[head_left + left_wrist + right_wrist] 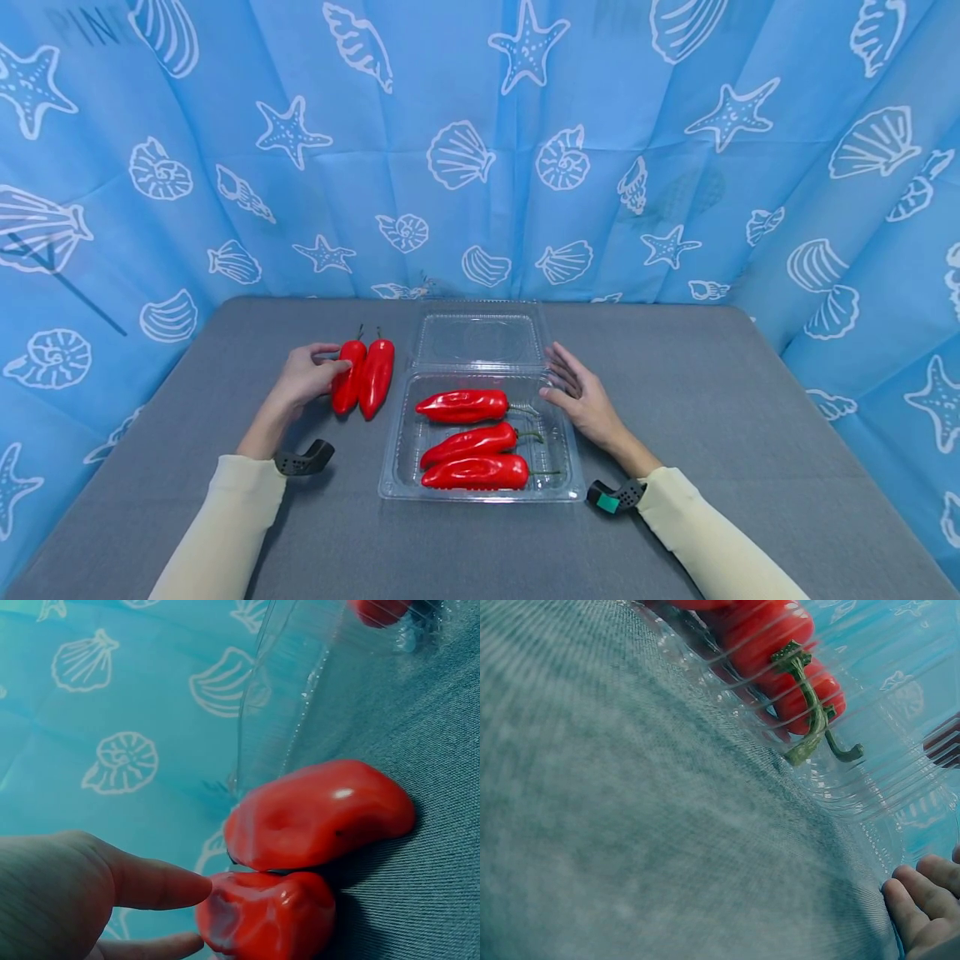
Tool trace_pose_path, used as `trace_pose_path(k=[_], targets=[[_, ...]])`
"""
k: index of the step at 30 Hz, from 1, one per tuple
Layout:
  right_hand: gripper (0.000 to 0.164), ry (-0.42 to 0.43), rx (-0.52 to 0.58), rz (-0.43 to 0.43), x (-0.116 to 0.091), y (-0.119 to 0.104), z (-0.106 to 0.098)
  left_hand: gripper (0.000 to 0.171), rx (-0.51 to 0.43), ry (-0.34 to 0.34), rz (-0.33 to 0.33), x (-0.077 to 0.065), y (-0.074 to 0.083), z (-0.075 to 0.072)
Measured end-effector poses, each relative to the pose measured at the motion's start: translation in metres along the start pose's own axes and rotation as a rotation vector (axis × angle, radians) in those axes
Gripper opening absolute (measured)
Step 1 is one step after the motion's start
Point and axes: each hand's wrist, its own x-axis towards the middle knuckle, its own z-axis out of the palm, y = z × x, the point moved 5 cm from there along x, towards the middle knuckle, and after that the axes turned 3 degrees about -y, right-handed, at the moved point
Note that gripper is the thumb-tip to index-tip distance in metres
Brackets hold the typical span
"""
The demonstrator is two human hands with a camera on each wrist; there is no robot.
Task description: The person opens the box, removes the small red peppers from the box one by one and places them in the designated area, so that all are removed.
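Observation:
On the left, two red peppers lie side by side on the grey table: the left pepper (346,393) and the right pepper (377,379). My left hand (306,375) pinches the left pepper near its stem end, thumb across its top. In the left wrist view, thumb and finger (161,885) meet its side. A clear plastic clamshell box (405,450), lid (483,337) folded back, holds three red peppers (463,406) lying crosswise, stems to the right. My right hand (588,404) is at the box's right edge near the hinge, fingers extended, thumb over the rim.
The grey table (675,358) runs back to a blue curtain (480,217) printed with white shells and starfish. Black wrist bands (303,458) sit on both wrists, below pale sleeves. The raised lid stands close to the table's back edge.

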Motion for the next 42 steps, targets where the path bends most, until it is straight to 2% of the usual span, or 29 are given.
trace_pose_path(k=[8, 14, 19, 25, 33, 42], targets=[[0.078, 0.0, 0.002, -0.012, 0.0, 0.001, 0.0, 0.062, 0.005, 0.002, 0.007, -0.006, 0.007, -0.008], [0.078, 0.002, 0.008, -0.016, 0.0, 0.001, -0.001, 0.062, 0.026, 0.022, 0.053, -0.013, 0.02, -0.013], [0.077, 0.002, 0.011, -0.017, 0.001, 0.002, -0.001, 0.062, 0.056, 0.013, 0.157, -0.022, 0.041, -0.008], [0.077, -0.002, 0.009, -0.023, 0.0, 0.001, -0.001, 0.059, 0.064, -0.018, 0.321, -0.037, 0.066, 0.009], [0.076, -0.005, -0.007, -0.01, 0.001, 0.001, 0.0, 0.054, 0.073, -0.163, 0.465, -0.054, 0.087, 0.041], [0.077, -0.006, -0.008, -0.007, 0.001, 0.0, -0.001, 0.055, 0.036, -0.442, 0.6, -0.069, 0.099, 0.081]])
